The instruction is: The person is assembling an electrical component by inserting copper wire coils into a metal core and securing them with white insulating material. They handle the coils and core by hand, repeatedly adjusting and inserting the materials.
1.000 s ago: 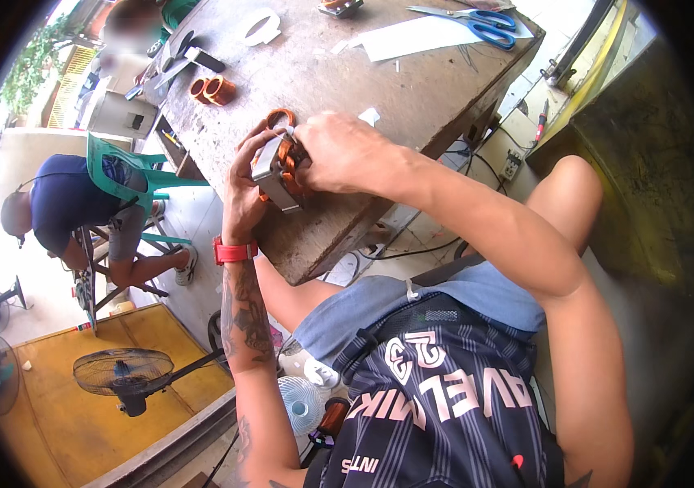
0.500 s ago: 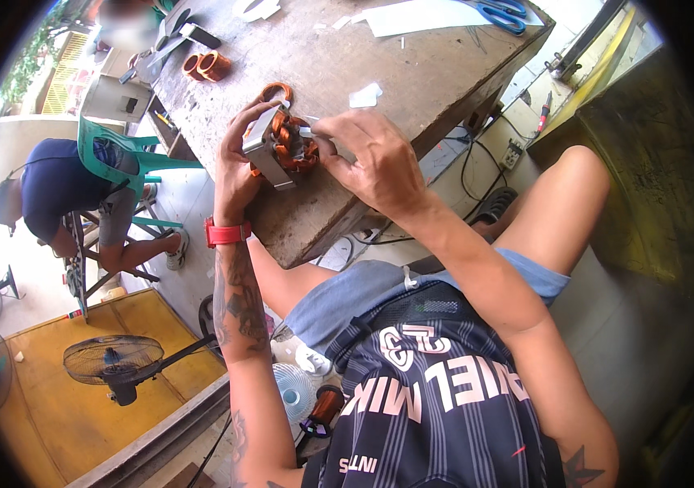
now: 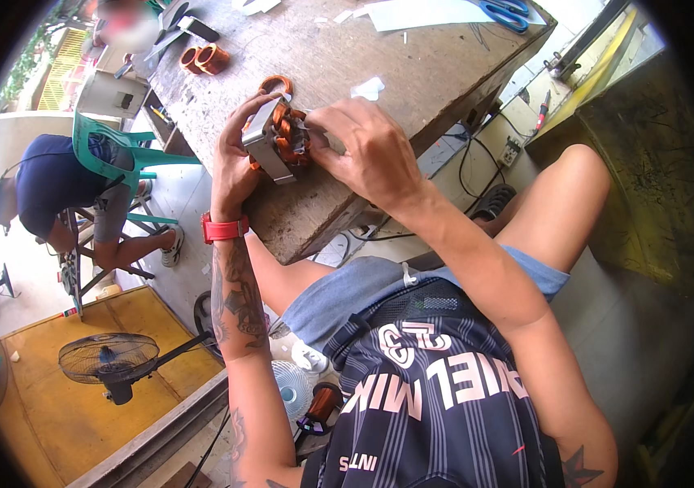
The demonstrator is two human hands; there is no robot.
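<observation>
Copper-wound motor core (image 3: 275,140) now tilted up; left hand (image 3: 237,159) clamps it, right hand (image 3: 367,150) fingertips pinch its windings.

Bright daylight floods in from ten o'clock — my workbench (image 3: 412,73) is evenly lit, shadows soft. Fisheye bends the edges; a black rim rings everything, darkest toward three o'clock.

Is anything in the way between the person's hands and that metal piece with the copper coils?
No. The left hand already grips the motor stator, and the right hand touches its copper coils directly.
</observation>
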